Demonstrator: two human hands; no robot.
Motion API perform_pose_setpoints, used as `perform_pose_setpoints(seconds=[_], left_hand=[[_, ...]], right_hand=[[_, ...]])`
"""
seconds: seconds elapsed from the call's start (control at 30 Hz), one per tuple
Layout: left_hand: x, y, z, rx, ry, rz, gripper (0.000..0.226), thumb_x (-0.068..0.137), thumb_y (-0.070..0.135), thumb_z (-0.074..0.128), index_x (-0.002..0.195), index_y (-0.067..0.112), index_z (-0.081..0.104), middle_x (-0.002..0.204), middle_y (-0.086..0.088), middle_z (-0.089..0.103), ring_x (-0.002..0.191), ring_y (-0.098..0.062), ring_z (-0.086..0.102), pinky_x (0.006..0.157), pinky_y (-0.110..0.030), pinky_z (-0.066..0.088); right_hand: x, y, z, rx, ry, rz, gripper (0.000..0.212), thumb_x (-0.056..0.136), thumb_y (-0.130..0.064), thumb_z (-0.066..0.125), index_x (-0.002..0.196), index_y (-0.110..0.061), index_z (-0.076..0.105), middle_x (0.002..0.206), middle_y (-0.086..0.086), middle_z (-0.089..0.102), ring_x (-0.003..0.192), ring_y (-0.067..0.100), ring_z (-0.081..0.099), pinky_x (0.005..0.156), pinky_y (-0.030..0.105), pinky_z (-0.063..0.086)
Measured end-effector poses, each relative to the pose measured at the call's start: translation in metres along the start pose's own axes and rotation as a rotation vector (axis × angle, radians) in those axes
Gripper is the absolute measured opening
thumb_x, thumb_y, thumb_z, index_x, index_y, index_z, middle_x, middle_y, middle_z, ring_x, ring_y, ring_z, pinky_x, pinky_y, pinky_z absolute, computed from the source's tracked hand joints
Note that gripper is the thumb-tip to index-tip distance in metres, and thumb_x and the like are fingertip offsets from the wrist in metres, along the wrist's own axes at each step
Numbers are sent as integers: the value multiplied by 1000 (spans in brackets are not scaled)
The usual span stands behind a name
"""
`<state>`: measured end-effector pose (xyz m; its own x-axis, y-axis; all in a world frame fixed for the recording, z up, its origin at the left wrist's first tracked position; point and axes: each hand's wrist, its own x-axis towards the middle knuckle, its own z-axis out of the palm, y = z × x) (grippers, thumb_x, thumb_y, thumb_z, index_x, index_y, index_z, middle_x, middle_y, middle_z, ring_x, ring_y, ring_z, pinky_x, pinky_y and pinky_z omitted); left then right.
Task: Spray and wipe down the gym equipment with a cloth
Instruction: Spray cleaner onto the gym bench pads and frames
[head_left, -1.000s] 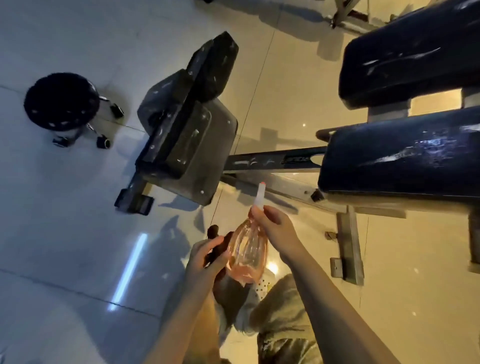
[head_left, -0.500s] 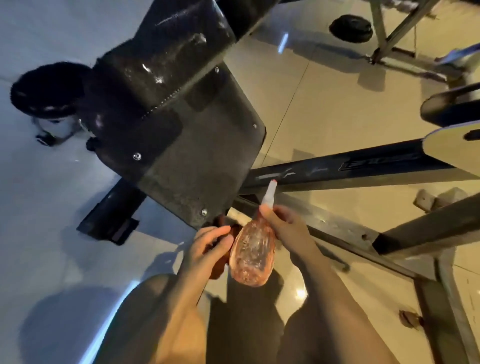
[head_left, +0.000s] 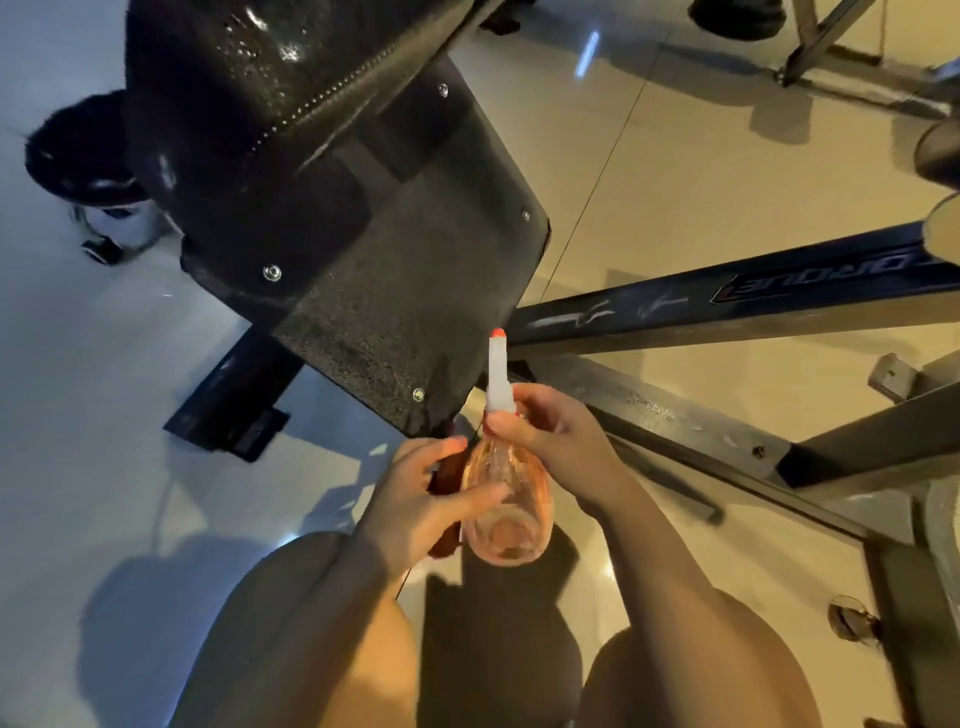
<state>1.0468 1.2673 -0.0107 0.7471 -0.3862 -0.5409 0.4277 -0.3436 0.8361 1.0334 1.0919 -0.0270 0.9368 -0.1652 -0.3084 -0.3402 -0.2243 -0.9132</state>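
Note:
A clear pink spray bottle (head_left: 506, 506) with a white nozzle (head_left: 497, 374) sits between both hands, nozzle pointing at the black bench pad. My right hand (head_left: 550, 441) grips the bottle's neck just below the nozzle. My left hand (head_left: 421, 499) holds a dark brown cloth (head_left: 445, 475) against the bottle's left side, thumb across the bottle's body. The black padded seat (head_left: 322, 171) of the gym machine fills the upper left, wet droplets shining on it. Its black underside plate (head_left: 395, 322) ends just above my hands.
The machine's dark steel frame bars (head_left: 727, 306) run right from the pad, with more bars (head_left: 675, 431) angling to the lower right. A black round stool on castors (head_left: 78, 156) stands at the far left. Glossy tiled floor surrounds it. My bare knees fill the bottom.
The view has dropped lower and closer to the bench pad, which now looms larger. Both hands keep the same hold on bottle and cloth; the nozzle has come nearer to the pad's edge.

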Motion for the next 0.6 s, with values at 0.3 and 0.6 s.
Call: perform_pose_setpoints(seconds=[0.3, 0.6], left_hand=[[-8, -16, -14, 376, -34, -129, 106, 30, 71, 83, 125, 30, 59, 125, 7, 50, 116, -15, 52, 102, -41, 46], [-17, -16, -29, 101, -25, -231, 72, 50, 32, 94, 114, 23, 61, 115, 2, 62, 102, -12, 60, 84, -27, 54]], right_hand=[[0, -14, 25, 281, -234, 107, 16, 88, -26, 66, 95, -12, 68, 80, -1, 68, 74, 9, 66, 69, 21, 53], [0, -21, 45, 277, -132, 194, 28, 84, -39, 70, 86, -11, 70, 76, -1, 68, 70, 8, 65, 62, 19, 52]])
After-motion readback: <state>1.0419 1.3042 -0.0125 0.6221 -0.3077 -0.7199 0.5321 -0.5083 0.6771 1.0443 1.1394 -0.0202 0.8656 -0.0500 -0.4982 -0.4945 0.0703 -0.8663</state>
